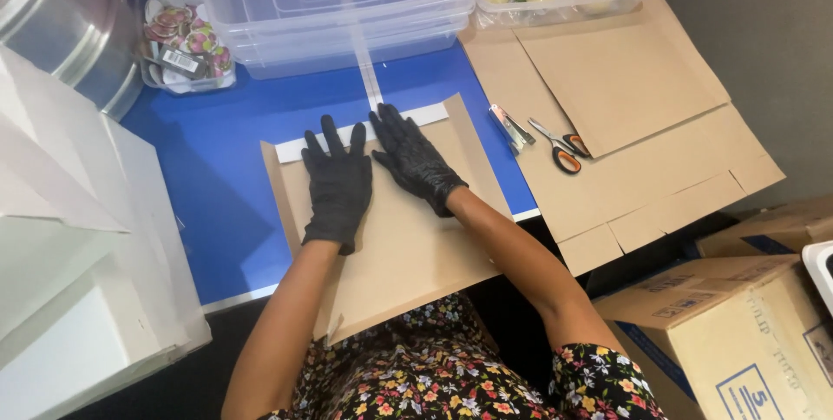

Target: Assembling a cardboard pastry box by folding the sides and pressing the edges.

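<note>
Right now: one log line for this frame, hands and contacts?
left hand: flat on cardboard sheet | right hand: flat on same sheet, fingers at white strip | scissors: untouched

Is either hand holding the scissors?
No. Both the left hand and right hand lie flat on the cardboard sheet; the scissors lie apart to the right.

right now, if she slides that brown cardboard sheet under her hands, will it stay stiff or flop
The cardboard sheet lies flat and overhangs the blue table edge without drooping, so it probably stays fairly stiff. It looks thin, so likely light. With the left hand and right hand pressing flat on it, it would probably slide easily on the smooth top.
</note>
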